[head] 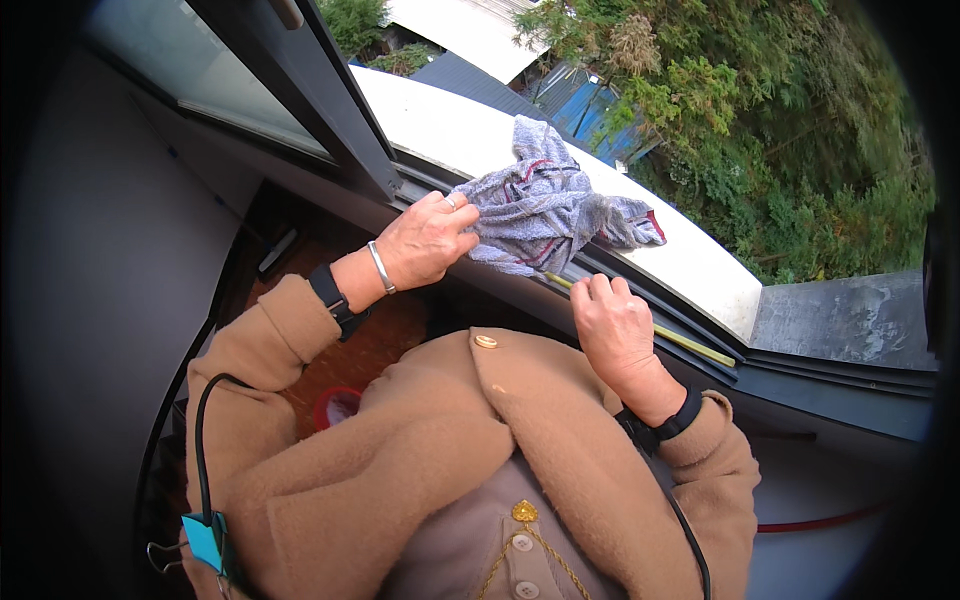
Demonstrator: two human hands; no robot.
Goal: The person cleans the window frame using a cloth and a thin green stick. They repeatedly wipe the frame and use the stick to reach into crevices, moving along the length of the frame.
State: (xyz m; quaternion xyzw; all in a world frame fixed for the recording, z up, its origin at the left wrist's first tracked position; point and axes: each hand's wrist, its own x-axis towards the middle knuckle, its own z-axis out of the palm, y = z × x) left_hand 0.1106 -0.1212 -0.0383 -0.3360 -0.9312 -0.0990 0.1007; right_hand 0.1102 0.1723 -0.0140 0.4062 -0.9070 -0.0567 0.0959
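Note:
A crumpled grey towelling cloth (pixel 544 199) with dark and red stripes lies across the window track (pixel 600 262) and partly over the white outer ledge (pixel 697 281). My left hand (pixel 431 240) pinches the cloth's left edge between thumb and fingers. Lower right, my right hand (pixel 613 319) grips a thin yellow-green stick (pixel 694 345) along its middle. The stick runs beside the track, and its upper left end passes under the edge of the cloth. How far it reaches beneath the cloth is hidden.
A dark-framed window sash (pixel 322 97) rises just left of the cloth. Beyond the ledge there is a drop to roofs (pixel 480 82) and trees (pixel 810 150). A red-rimmed container (pixel 337 409) is on the brown floor behind my left sleeve. Black cables run along both my sleeves.

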